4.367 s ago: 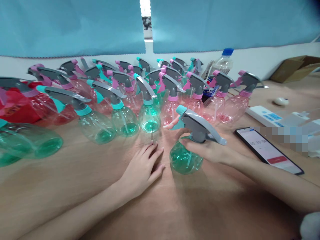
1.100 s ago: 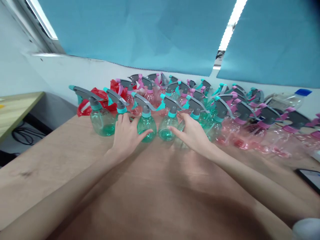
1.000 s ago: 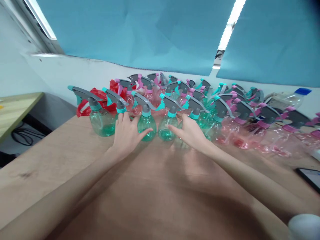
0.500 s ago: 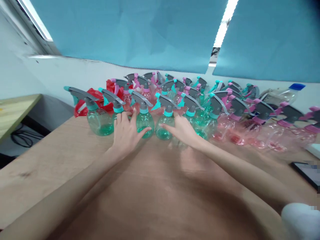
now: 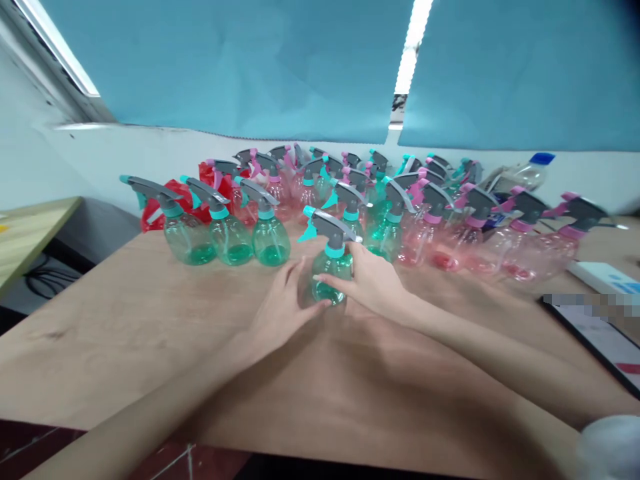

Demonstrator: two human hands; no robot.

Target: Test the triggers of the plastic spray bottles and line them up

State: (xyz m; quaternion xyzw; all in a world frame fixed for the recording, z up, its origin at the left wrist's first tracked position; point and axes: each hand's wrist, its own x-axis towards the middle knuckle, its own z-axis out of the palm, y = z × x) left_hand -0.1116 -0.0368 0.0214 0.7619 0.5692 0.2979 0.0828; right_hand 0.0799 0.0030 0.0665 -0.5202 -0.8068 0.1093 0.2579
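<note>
The right hand is gripping a green trigger spray bottle by its rounded body, the thumb wrapping across the front while the other fingers are mostly hiding behind it. The left hand is cupping loosely at the opposite side, its fingers spreading apart from the plastic and its thumb reaching to the bottle's lower edge, seemingly touching it. The two hands are keeping the bottle upright in front of the cluster; whether its base is resting on the bench cannot be told. As for progress, three green spray bottles are already standing side by side at the left, near a red plastic bag, and pink spray bottles are forming another line at the right. The held bottle is sitting apart from both, so its handling is looking unfinished; behind, mixed spray bottles are crowding together less evenly.
</note>
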